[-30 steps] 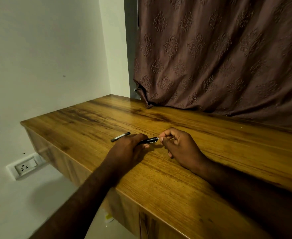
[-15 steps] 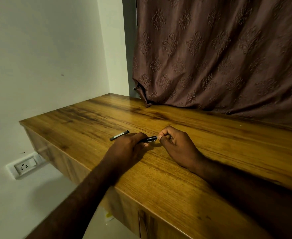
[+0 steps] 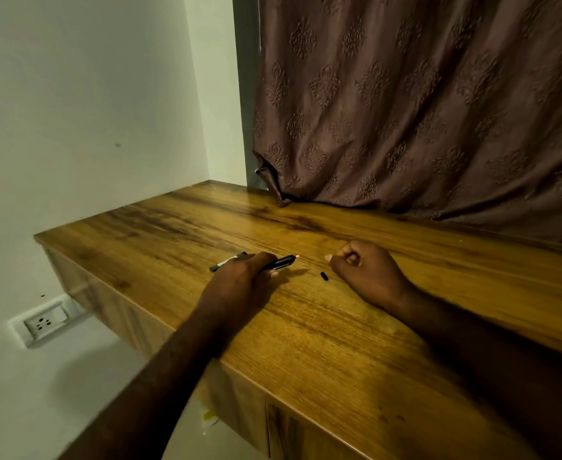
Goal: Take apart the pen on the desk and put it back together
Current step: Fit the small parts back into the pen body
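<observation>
on the wooden bench, left hand pins the light, slippery pen; right hand curled, contents unclear; tiny cap lies loose.

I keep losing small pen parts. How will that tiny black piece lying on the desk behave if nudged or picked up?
The small black piece looks rounded and short, so it probably rolls on the smooth desk. It likely weighs little, so a nudge may send it off. A fingertip pinch seems needed.

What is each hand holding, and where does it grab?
The left hand holds the pen around its middle against the desk. The right hand is curled shut, apart from the pen; anything inside it is hidden.
</observation>
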A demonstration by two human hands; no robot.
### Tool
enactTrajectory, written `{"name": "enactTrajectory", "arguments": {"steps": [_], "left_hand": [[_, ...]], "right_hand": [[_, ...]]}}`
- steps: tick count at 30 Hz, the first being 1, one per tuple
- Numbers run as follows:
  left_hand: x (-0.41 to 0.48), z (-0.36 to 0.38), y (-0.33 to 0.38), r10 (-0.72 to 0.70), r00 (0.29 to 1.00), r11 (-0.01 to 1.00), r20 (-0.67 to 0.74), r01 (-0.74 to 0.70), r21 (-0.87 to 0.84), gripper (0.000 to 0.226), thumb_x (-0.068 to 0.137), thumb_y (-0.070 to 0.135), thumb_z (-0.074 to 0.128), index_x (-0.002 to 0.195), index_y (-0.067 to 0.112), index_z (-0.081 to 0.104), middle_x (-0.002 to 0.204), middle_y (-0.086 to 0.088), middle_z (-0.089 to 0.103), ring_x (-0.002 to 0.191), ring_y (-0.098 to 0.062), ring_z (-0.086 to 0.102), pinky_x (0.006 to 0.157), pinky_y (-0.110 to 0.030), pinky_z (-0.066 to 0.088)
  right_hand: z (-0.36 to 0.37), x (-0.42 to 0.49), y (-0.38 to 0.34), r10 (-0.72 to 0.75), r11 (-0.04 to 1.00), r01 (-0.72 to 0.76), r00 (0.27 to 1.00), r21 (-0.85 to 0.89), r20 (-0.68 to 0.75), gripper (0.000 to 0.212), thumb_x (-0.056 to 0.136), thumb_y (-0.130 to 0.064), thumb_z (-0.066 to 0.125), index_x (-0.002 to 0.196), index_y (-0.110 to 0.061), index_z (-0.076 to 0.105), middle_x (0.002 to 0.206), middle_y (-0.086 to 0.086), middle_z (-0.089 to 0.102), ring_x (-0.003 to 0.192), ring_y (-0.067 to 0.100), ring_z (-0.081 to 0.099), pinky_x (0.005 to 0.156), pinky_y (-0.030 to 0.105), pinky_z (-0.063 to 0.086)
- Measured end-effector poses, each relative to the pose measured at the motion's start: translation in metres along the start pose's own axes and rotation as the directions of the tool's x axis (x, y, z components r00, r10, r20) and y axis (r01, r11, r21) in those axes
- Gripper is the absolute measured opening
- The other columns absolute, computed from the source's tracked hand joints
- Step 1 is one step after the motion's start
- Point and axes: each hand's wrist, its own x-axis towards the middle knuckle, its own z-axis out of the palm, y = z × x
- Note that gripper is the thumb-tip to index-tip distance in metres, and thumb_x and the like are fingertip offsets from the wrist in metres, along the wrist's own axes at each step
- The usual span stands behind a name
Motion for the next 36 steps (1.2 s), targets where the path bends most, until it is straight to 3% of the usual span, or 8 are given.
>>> {"name": "enactTrajectory", "arguments": {"steps": [4,8,12,18,22,25,29,36], "left_hand": [[0.0,0.003,-0.001,-0.005,1.0,1.0,-0.009,0.005,-0.001,0.031,0.095,0.041,0.053,0.118,0.021,0.059,0.093,-0.001,0.07,0.078,-0.017,0.064,0.063,-0.028,0.048],[-0.002,0.005,-0.001,-0.061,0.998,0.998,-0.006,0.061,0.033,0.03,0.094,0.046,0.053,0.115,0.025,0.051,0.083,0.001,0.069,0.069,-0.015,0.063,0.057,-0.032,0.05],[-0.001,0.0,0.006,-0.053,0.999,0.998,-0.012,0.053,0.046,0.022,0.094,0.042,0.055,0.103,0.022,0.057,0.074,0.009,0.06,0.061,-0.012,0.056,0.052,-0.029,0.043],[-0.001,0.0,0.005,-0.059,0.998,0.997,0.025,0.058,0.049,0.019,0.093,0.039,0.057,0.104,0.024,0.06,0.089,0.006,0.068,0.068,-0.01,0.059,0.057,-0.028,0.047],[-0.001,0.0,0.005,-0.057,0.998,0.997,0.028,0.056,0.048,0.02,0.092,0.035,0.058,0.105,0.022,0.062,0.089,0.003,0.069,0.069,-0.012,0.06,0.057,-0.026,0.046],[0.0,-0.002,0.005,-0.028,0.999,0.999,0.021,0.027,0.035,0.026,0.091,0.039,0.054,0.104,0.018,0.064,0.086,0.0,0.069,0.067,-0.014,0.06,0.057,-0.028,0.046],[-0.001,-0.004,0.005,0.008,1.0,1.0,0.011,-0.008,0.018,0.047,0.086,0.051,0.037,0.102,0.018,0.066,0.083,0.0,0.068,0.066,-0.015,0.061,0.056,-0.027,0.045],[-0.001,-0.003,0.007,0.028,0.999,0.997,0.02,-0.029,0.069,0.044,0.086,0.048,0.037,0.102,0.021,0.068,0.082,0.002,0.066,0.066,-0.014,0.059,0.061,-0.025,0.039]], "right_hand": [[0.009,-0.004,-0.011,-0.076,0.88,0.139,0.985,-0.455,0.154,0.022,0.084,-0.048,0.06,0.093,-0.029,0.066,0.09,-0.009,0.058,0.085,0.014,0.059,0.07,0.028,0.046],[0.009,-0.007,-0.014,-0.121,0.909,0.175,0.979,-0.378,0.162,0.013,0.089,-0.036,0.061,0.083,-0.025,0.064,0.087,-0.008,0.06,0.081,0.014,0.058,0.066,0.029,0.045],[0.008,-0.011,-0.017,-0.167,0.967,0.193,0.973,-0.164,0.159,0.009,0.084,-0.026,0.065,0.079,-0.018,0.066,0.067,-0.012,0.059,0.058,0.0,0.052,0.053,0.019,0.037],[0.013,-0.015,-0.022,-0.152,0.988,0.145,0.975,0.052,0.162,0.009,0.076,-0.013,0.072,0.072,-0.014,0.065,0.053,-0.015,0.055,0.048,-0.004,0.051,0.047,0.009,0.035],[0.013,-0.012,-0.017,-0.103,0.983,0.081,0.986,0.165,0.131,0.016,0.076,-0.01,0.074,0.069,-0.017,0.062,0.046,-0.016,0.053,0.04,0.0,0.041,0.043,0.015,0.032],[0.013,-0.006,-0.012,-0.052,0.968,0.024,0.993,0.251,0.105,0.016,0.077,-0.007,0.075,0.07,-0.017,0.064,0.054,-0.01,0.058,0.044,0.0,0.046,0.046,0.019,0.036],[0.012,-0.007,-0.012,-0.076,0.974,0.045,0.988,0.221,0.133,0.009,0.078,-0.01,0.076,0.076,-0.011,0.067,0.051,-0.012,0.058,0.042,-0.002,0.045,0.045,0.014,0.035],[0.014,-0.009,-0.012,-0.101,0.982,0.074,0.983,0.176,0.152,0.008,0.08,-0.011,0.075,0.079,-0.01,0.067,0.042,-0.02,0.052,0.038,-0.002,0.038,0.042,0.012,0.031]]}}
